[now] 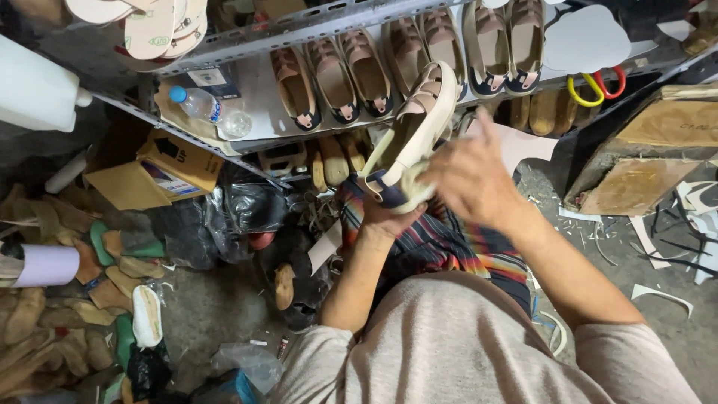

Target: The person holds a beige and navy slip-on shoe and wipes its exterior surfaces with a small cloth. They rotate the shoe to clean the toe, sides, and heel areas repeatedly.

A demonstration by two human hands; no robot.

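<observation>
Left hand (385, 218) clamped under heel of cream sandal (413, 135), held up before the metal shelf (247, 105); right hand (467, 176) closed on pale wad (413, 179) against it: hard rubbing risks sandal slipping, 1-hand grip.

Eight beige sandals (407, 56) stand in a row on the far shelf, a ninth sandal (411, 135) is in the hands, one plastic bottle (196, 103) lies at far left, and two scissors (594, 86) hang far right.
</observation>
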